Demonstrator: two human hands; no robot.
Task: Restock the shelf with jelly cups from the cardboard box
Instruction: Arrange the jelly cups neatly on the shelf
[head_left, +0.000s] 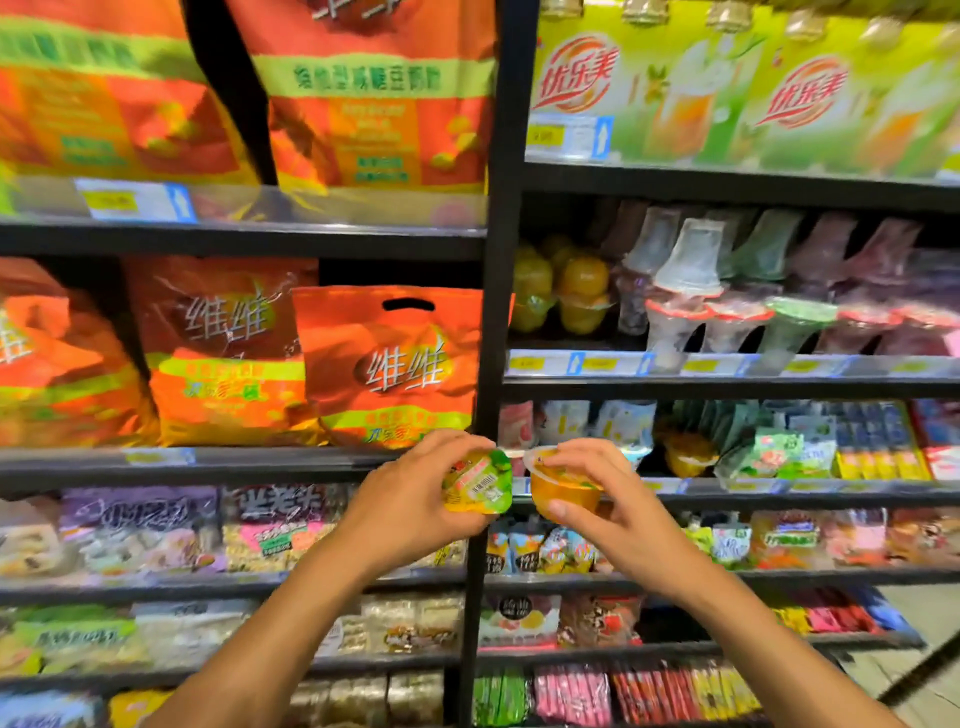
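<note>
The left hand (410, 493) is gripping one jelly cup, the lid-forward jelly cup (478, 483), just left of the black upright post (498, 312). Thumb and fingers are curling round its rim, so the printed foil lid is facing back toward the camera and the cup's axis is lying roughly level, pointing into the shelving. The right hand (608, 499) is pinching the upright jelly cup (563, 491) just right of the post, with fingertips resting on the lid rim from above and the thumb pressing under the orange bowl. This cup is sitting close to upright, lid up and tipping slightly. The two cups are hanging side by side in front of the post, near each other but seemingly not touching. Further right of the post, at about the height of the hands and deeper in, a shelved orange jelly cup (685, 457) is sitting on the shelf ledge (779, 491) among small packets, which is likely marking the row being filled. That row is lying to the right of both grips, so the right hand is the nearer one. Its cup is already standing the way it would sit on the ledge, so it probably only needs carrying rightward and inward. The left hand's cup would be needing a turn to bring its lid up, and a longer reach across the post. The cardboard box is not showing in this view.
</note>
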